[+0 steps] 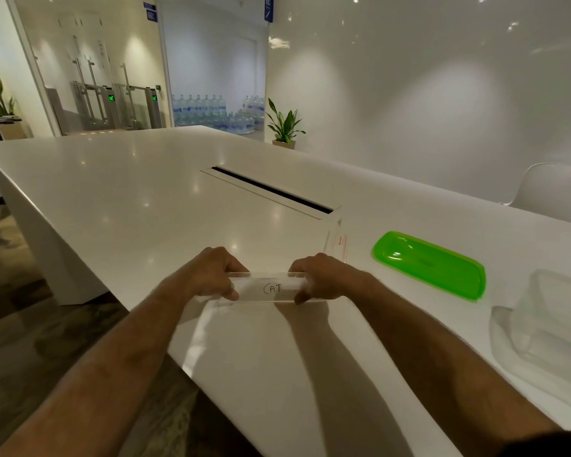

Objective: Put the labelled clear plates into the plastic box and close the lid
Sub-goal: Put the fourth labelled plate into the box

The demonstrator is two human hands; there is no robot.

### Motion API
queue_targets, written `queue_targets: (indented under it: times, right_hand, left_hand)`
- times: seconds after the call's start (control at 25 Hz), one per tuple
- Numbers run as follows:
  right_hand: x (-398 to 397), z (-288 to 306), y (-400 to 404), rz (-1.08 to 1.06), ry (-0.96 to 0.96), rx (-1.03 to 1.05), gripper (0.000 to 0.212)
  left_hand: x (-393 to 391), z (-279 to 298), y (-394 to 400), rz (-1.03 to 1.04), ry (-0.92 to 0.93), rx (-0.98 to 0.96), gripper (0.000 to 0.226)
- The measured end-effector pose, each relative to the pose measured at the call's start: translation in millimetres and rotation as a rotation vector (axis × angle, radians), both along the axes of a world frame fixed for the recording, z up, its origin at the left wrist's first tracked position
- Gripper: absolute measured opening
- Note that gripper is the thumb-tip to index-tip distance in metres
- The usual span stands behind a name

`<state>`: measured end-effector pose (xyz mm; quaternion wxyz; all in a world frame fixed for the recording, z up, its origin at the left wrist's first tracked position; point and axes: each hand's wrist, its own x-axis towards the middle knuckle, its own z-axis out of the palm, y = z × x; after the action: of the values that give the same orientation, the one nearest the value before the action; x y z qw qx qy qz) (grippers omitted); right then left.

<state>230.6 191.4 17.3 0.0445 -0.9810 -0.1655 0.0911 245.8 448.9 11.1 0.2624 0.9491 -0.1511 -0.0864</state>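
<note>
Plate (272, 288) marked "CAT" is held at centre frame, its ends pinched by left hand (211, 275) and right hand (323, 278). Box (548, 324) is seen open at right edge, green lid (432, 263) beside it. Plate should be kept level and lowered flat inside.

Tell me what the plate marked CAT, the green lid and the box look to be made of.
Plate marked CAT: clear rigid sheet, likely acrylic; see-through, with bright edges and handwritten ink on it.
Green lid: glossy translucent plastic; it glows green and carries sharp highlights.
Box: clear, slightly cloudy plastic; the white table shows through its walls.
</note>
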Motion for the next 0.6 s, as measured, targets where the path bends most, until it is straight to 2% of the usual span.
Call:
queue_targets:
  times: [0.32,0.6]
  right_hand:
    - [-39,15,-43,-0.065,-0.087,0.003,0.064]
    - [-91,40,-106,-0.215,-0.100,-0.002,0.058]
  left_hand:
    - [-9,18,-36,-0.132,-0.007,-0.072,0.052]
    - [-16,32,-105,-0.306,-0.025,-0.130,0.053]
